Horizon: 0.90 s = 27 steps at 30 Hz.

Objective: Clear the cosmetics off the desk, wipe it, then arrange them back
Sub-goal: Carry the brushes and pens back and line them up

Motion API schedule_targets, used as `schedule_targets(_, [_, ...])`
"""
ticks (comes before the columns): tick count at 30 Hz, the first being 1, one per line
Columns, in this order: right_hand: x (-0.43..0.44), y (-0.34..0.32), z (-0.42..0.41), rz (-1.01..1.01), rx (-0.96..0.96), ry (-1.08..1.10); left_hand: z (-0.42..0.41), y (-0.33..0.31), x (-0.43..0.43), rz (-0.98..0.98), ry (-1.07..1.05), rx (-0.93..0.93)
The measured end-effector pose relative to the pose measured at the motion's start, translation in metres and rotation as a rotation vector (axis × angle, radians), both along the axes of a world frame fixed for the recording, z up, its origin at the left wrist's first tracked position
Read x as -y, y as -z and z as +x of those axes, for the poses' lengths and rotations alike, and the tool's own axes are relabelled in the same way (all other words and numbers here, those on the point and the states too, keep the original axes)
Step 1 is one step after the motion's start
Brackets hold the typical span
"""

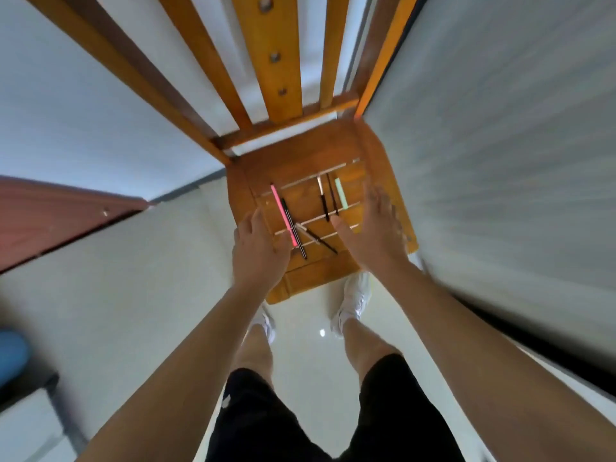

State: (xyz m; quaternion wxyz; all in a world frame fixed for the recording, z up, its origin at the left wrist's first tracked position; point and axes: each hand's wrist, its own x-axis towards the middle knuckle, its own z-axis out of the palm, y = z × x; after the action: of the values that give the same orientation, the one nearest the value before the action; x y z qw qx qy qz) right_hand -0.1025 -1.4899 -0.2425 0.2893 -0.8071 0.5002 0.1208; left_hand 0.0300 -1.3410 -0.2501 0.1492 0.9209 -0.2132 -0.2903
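Several slim cosmetic pencils lie on the slatted seat of a wooden chair (300, 151). A pink pencil (282, 211) and a black one (293, 228) lie side by side at the left. Two thin dark pencils (328, 198) and a pale green stick (341, 193) lie at the right. Another dark pencil (316, 238) lies slanted near the front. My left hand (260, 248) hovers over the seat's left front with fingers straight, close to the pink pencil. My right hand (373, 228) is spread open over the right side. Neither holds anything.
The chair's tall slatted back (266, 55) rises ahead. A grey blurred surface (500, 145) fills the right side. A reddish-brown wooden edge (50, 215) sits at the left. My feet in white shoes (355, 298) stand on the pale glossy floor before the chair.
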Motion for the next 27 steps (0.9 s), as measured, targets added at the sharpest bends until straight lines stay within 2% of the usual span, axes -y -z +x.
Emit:
schedule_targets(6, [0.002, 0.093, 0.012, 0.032, -0.120, -0.025, -0.001, 0.102, 0.016, 0.181, -0.109, -0.063])
schedule_targets(10, [0.007, 0.133, 0.030, -0.041, -0.149, 0.093, 0.007, 0.137, 0.036, 0.136, -0.093, 0.005])
schedule_targets(13, [0.005, 0.151, 0.041, -0.077, -0.028, 0.133, 0.011, 0.149, 0.045, 0.028, -0.069, 0.045])
schedule_targets(17, [-0.002, 0.157, 0.044, -0.028, 0.181, 0.121, 0.012, 0.153, 0.045, -0.107, -0.055, 0.024])
schedule_targets(27, [0.012, 0.151, 0.051, 0.117, 0.097, 0.156, 0.021, 0.150, 0.041, -0.170, -0.109, -0.094])
